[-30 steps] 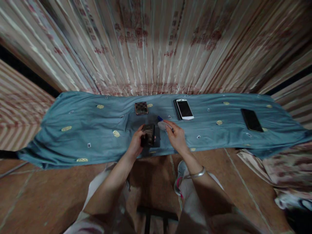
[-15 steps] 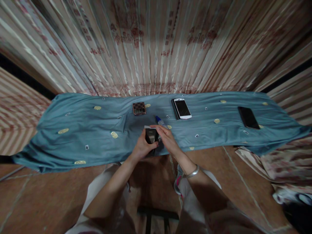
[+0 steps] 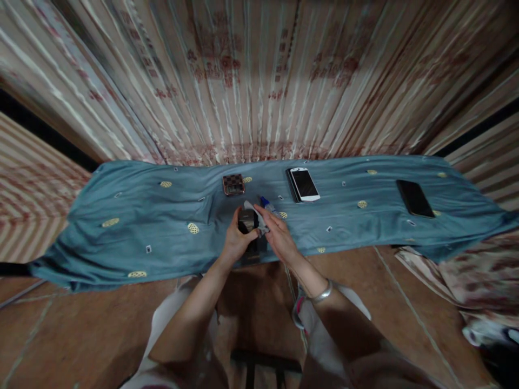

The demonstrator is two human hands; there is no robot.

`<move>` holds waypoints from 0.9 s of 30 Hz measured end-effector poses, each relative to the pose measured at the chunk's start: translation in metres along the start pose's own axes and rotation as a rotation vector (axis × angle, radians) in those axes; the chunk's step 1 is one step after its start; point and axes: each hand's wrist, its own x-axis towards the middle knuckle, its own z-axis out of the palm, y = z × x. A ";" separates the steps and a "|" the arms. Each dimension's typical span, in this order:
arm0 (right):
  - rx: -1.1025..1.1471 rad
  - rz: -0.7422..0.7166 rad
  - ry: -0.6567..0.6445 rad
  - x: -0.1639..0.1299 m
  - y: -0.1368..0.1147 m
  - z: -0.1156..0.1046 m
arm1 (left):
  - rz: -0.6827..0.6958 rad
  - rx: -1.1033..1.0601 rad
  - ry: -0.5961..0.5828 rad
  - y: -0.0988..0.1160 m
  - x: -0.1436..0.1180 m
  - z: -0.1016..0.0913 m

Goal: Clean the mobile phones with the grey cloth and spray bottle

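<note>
A dark phone (image 3: 245, 220) with a glossy face is gripped in my left hand (image 3: 235, 237), thumb across its lower front. My right hand (image 3: 279, 235) presses a light grey cloth (image 3: 261, 220) along the phone's right edge, its fingers straight and close together. Just beyond the right fingers lies a blue-capped tube or bottle (image 3: 267, 204), partly covered by the hand. Beneath my hands, a dark flat thing (image 3: 252, 256) rests near the front edge; its kind is unclear.
Blue patterned fabric (image 3: 170, 205) covers the narrow table. A small checkered square case (image 3: 233, 185) sits behind my hands. To the right, a white phone (image 3: 305, 185) overlaps a dark one, and a black phone (image 3: 415, 198) lies farther right. A pleated curtain (image 3: 251, 97) hangs behind.
The grey cloth has shifted from the phone's top edge to its right side, with my right hand turned flatter. The phone has tilted slightly in my left hand.
</note>
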 end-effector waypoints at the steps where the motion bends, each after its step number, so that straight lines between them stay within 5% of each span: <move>1: -0.011 -0.004 -0.009 -0.002 0.000 0.002 | -0.013 -0.052 0.004 0.000 0.000 0.001; 9: -0.209 -0.031 -0.048 -0.007 -0.006 0.008 | -0.113 -0.300 0.020 0.002 0.000 0.003; 17: -0.394 -0.112 -0.122 -0.010 -0.013 0.008 | -0.112 -0.209 0.129 0.010 0.003 -0.011; 27: -0.042 0.052 -0.082 -0.005 0.002 0.012 | -0.154 -0.284 -0.083 0.018 -0.018 -0.001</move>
